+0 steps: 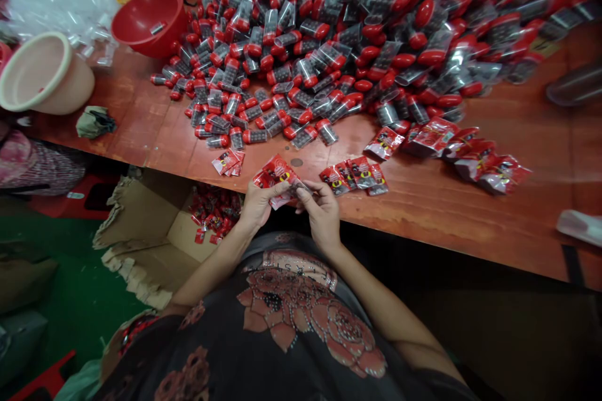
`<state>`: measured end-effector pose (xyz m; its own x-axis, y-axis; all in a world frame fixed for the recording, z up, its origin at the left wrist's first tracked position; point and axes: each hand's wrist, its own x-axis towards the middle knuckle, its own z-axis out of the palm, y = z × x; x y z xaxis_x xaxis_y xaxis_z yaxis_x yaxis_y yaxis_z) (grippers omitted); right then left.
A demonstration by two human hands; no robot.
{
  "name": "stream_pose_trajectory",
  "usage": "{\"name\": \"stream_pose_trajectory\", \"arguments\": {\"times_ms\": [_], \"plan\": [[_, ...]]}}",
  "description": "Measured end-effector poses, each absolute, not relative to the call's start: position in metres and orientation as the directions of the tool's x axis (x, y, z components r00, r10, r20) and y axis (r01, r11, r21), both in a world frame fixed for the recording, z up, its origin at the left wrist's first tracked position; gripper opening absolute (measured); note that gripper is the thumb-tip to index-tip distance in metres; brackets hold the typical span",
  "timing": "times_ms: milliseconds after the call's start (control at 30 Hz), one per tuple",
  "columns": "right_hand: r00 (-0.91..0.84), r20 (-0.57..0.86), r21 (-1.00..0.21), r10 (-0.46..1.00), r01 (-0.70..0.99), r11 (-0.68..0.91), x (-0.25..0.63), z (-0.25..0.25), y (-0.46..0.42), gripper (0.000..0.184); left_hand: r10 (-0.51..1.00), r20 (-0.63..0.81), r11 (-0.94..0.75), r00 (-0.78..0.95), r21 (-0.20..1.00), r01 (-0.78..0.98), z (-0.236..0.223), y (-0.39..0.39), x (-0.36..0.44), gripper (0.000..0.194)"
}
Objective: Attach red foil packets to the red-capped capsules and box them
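Packaging (273,169) in two hands (258,203) (323,210); one cardboard box (141,213), one red bowl (141,15).

The single view looks out from the person's head, forward and steeply down over the patterned shirt (301,313). The bench (437,210) crosses it at a slant, near the camera; the left hand (258,204) and right hand (323,213) fall close to mid-frame.
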<state>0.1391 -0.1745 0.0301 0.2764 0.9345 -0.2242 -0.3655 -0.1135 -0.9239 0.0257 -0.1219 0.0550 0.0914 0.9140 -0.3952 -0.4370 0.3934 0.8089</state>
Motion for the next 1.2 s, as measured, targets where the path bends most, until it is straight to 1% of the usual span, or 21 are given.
{"name": "stream_pose_trajectory", "arguments": {"times_ms": [67, 167, 233, 300, 367, 433, 467, 500, 600, 700, 800, 867, 933, 967, 1033, 1100, 1133, 1167, 1200], "plan": [[0.275, -0.219, -0.916, 0.936, -0.388, -0.101, 0.139, 0.029, -0.175, 0.025, 0.918, -0.388, 0.384, 0.083, 0.818, -0.428, 0.054, -0.124, 0.028, 0.036], [0.288, -0.214, -0.911, 0.933, -0.403, -0.085, 0.138, 0.026, -0.176, 0.022, 0.917, -0.389, 0.390, 0.091, 0.823, -0.413, 0.052, -0.131, 0.032, 0.032], [0.289, -0.208, -0.916, 0.935, -0.392, -0.083, 0.139, 0.025, -0.177, 0.021, 0.912, -0.397, 0.403, 0.107, 0.811, -0.423, 0.051, -0.134, 0.034, 0.030], [0.244, -0.202, -0.925, 0.948, -0.367, -0.103, 0.142, 0.023, -0.176, 0.022, 0.902, -0.415, 0.423, 0.118, 0.798, -0.430, 0.051, -0.133, 0.031, 0.030], [0.162, -0.194, -0.931, 0.967, -0.340, -0.130, 0.148, 0.023, -0.175, 0.033, 0.888, -0.439, 0.454, 0.134, 0.793, -0.407, 0.052, -0.129, 0.026, 0.030], [0.070, -0.171, -0.939, 0.983, -0.312, -0.142, 0.155, 0.023, -0.173, 0.050, 0.873, -0.459, 0.486, 0.165, 0.794, -0.364, 0.053, -0.124, 0.021, 0.030], [0.035, -0.152, -0.946, 0.988, -0.293, -0.135, 0.159, 0.024, -0.172, 0.056, 0.861, -0.470, 0.508, 0.194, 0.791, -0.340, 0.053, -0.123, 0.019, 0.030], [0.006, -0.135, -0.955, 0.991, -0.268, -0.128, 0.163, 0.024, -0.170, 0.057, 0.844, -0.485, 0.535, 0.229, 0.783, -0.317, 0.054, -0.122, 0.019, 0.030], [-0.041, -0.121, -0.971, 0.992, -0.204, -0.127, 0.172, 0.025, -0.168, 0.044, 0.789, -0.524, 0.608, 0.322, 0.740, -0.287, 0.052, -0.124, 0.023, 0.030], [0.028, -0.169, -0.962, 0.985, -0.223, -0.158, 0.177, 0.026, -0.169, 0.034, 0.765, -0.539, 0.640, 0.352, 0.699, -0.320, 0.049, -0.125, 0.028, 0.030], [0.199, -0.211, -0.958, 0.957, -0.235, -0.162, 0.186, 0.024, -0.173, 0.033, 0.730, -0.591, 0.684, 0.344, 0.626, -0.374, 0.047, -0.123, 0.029, 0.029], [0.347, -0.209, -0.969, 0.914, -0.197, -0.146, 0.199, 0.021, -0.176, 0.035, 0.692, -0.636, 0.719, 0.341, 0.565, -0.406, 0.046, -0.120, 0.028, 0.033], [0.487, -0.176, -0.984, 0.855, -0.106, -0.142, 0.216, 0.016, -0.178, 0.038, 0.671, -0.662, 0.735, 0.336, 0.531, -0.421, 0.046, -0.117, 0.028, 0.037], [0.545, -0.139, -0.989, 0.827, -0.028, -0.148, 0.226, 0.013, -0.179, 0.039, 0.671, -0.664, 0.733, 0.329, 0.531, -0.425, 0.047, -0.117, 0.029, 0.037], [0.612, -0.020, -0.962, 0.790, 0.202, -0.181, 0.241, 0.009, -0.181, 0.039, 0.691, -0.652, 0.715, 0.313, 0.552, -0.429, 0.046, -0.116, 0.032, 0.036], [0.627, 0.117, -0.868, 0.770, 0.442, -0.228, 0.248, 0.010, -0.183, 0.038, 0.724, -0.626, 0.682, 0.291, 0.585, -0.438, 0.045, -0.117, 0.036, 0.034], [0.621, 0.171, -0.816, 0.765, 0.524, -0.243, 0.248, 0.012, -0.184, 0.038, 0.739, -0.613, 0.666, 0.280, 0.601, -0.441, 0.044, -0.117, 0.038, 0.034], [0.610, 0.208, -0.783, 0.765, 0.573, -0.244, 0.244, 0.014, -0.185, 0.039, 0.752, -0.603, 0.651, 0.266, 0.618, -0.441, 0.043, -0.118, 0.040, 0.034], [0.588, 0.224, -0.776, 0.777, 0.590, -0.223, 0.238, 0.017, -0.185, 0.038, 0.763, -0.596, 0.638, 0.249, 0.634, -0.438, 0.041, -0.118, 0.041, 0.034]]}}
